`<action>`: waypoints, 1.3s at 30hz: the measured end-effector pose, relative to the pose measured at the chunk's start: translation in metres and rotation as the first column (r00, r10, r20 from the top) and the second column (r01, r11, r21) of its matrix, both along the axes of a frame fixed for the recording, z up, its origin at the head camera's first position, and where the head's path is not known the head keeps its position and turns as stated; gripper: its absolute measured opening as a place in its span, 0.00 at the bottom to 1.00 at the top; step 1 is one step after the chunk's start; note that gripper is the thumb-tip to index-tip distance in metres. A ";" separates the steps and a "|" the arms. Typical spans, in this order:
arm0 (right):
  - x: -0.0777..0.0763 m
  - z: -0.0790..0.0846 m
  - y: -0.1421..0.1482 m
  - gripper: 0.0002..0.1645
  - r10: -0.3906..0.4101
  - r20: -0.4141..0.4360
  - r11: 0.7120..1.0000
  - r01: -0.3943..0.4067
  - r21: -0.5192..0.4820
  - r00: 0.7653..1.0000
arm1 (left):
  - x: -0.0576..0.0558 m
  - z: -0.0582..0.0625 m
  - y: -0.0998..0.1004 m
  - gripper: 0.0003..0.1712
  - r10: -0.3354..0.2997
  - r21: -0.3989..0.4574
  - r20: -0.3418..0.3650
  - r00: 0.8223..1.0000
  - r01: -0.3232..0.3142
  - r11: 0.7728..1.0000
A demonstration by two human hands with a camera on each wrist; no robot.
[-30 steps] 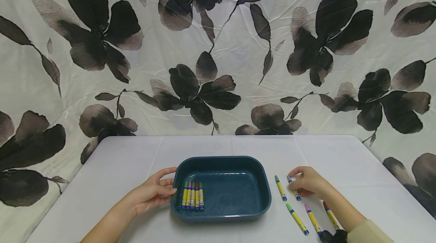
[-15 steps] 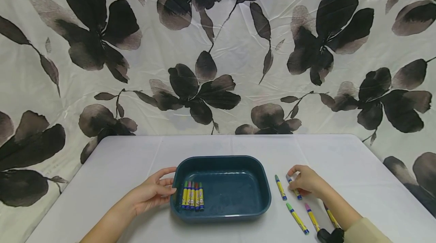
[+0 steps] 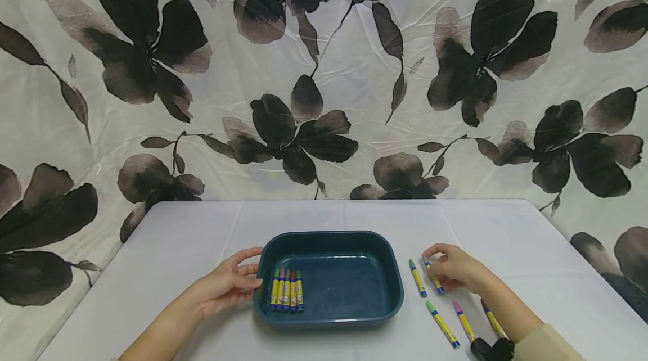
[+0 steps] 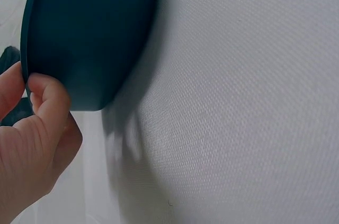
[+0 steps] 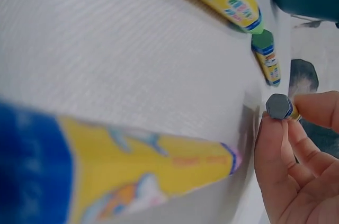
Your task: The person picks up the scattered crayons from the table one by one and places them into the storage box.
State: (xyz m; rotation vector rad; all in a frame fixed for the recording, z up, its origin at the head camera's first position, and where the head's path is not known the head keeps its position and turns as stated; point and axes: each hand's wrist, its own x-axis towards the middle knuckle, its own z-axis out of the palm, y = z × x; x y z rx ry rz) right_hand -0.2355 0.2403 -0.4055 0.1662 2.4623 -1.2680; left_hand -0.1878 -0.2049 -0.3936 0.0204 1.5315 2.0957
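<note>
My left hand (image 3: 225, 285) pinches the left rim of a dark teal rectangular tray (image 3: 349, 293); the left wrist view shows thumb and finger on either side of the tray's rim (image 4: 25, 33). Inside the tray, several yellow-wrapped crayons (image 3: 286, 290) stand in a row at the left. To the right of the tray, my right hand (image 3: 458, 271) pinches a grey crayon (image 5: 278, 106) between thumb and fingers, its flat end facing the wrist camera. A dark green crayon (image 3: 417, 278) lies between that hand and the tray.
Nearer the front right lie a light green crayon (image 3: 442, 324), a pink crayon (image 3: 464, 320) and a brown-tipped crayon (image 3: 492, 320), partly behind the right forearm. A white cloth covers the table (image 3: 202, 226). Behind it hangs a floral curtain (image 3: 395, 141).
The right hand has shifted slightly left, carrying the grey crayon a little toward the dark green one. The left hand and the tray have stayed in place.
</note>
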 end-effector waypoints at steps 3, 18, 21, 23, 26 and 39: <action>-0.001 0.003 0.000 0.24 -0.001 0.013 1.000 0.001 -0.019 1.000 | 0.000 0.000 0.000 0.45 -0.001 -0.002 -0.003 1.000 0.001 1.000; -0.004 0.019 -0.005 0.28 0.103 0.036 0.970 -0.093 -0.224 0.994 | 0.000 -0.002 0.000 0.47 -0.007 -0.024 -0.020 1.000 0.006 1.000; -0.004 0.023 -0.008 0.28 0.122 0.037 0.961 -0.109 -0.253 0.992 | 0.000 -0.001 0.000 0.47 -0.004 -0.025 -0.017 1.000 0.004 1.000; -0.004 0.025 -0.011 0.29 0.131 0.037 0.955 -0.117 -0.273 0.991 | 0.000 -0.001 0.000 0.47 -0.003 -0.028 -0.015 1.000 0.003 1.000; -0.005 0.030 -0.015 0.29 0.142 0.036 0.943 -0.124 -0.307 0.989 | -0.001 0.000 0.000 0.47 -0.002 -0.031 -0.012 1.000 0.002 1.000; -0.006 0.045 -0.040 0.26 0.177 0.027 0.898 -0.150 -0.413 0.984 | -0.001 0.000 -0.001 0.48 0.000 -0.023 -0.007 1.000 0.000 1.000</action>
